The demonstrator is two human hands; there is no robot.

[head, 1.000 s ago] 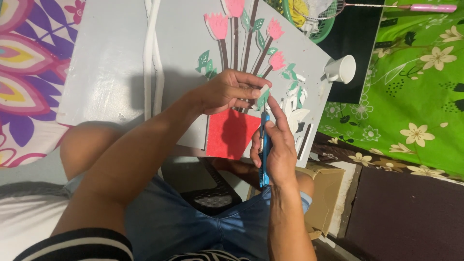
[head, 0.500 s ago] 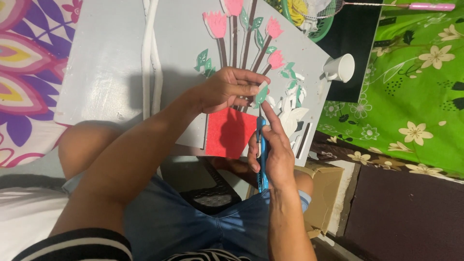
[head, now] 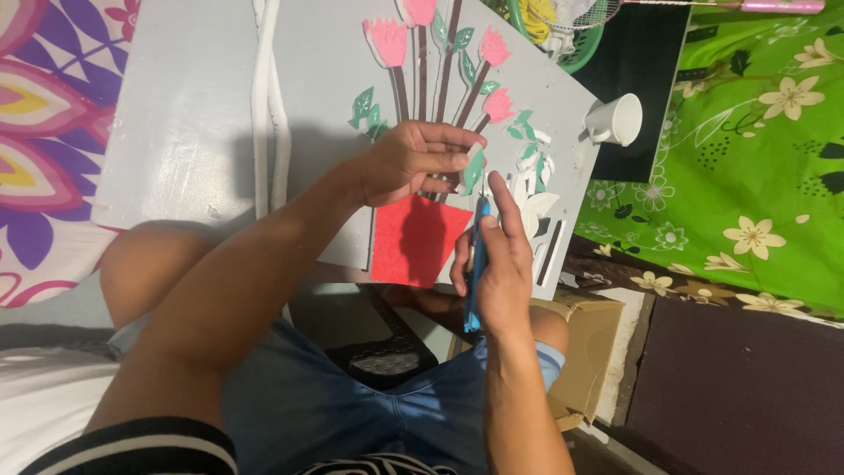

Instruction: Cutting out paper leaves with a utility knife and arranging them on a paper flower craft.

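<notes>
Left hand [head: 413, 163] pinched a small green paper leaf [head: 474, 171] above the red vase cutout [head: 413, 239] on the grey board [head: 193, 132] | right hand [head: 501, 259] gripped what we took for a blue craft knife [head: 475, 264] | leaf seemed light, flimsy, best held by its edges.

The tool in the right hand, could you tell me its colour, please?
Blue tool, seen in the head view.

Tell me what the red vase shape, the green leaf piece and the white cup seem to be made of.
Red vase shape: probably craft foam or felt, matte, flat.
Green leaf piece: likely the same sheet, thin with a pale edge.
White cup: ceramic or plastic, smooth; cannot tell which.
</notes>
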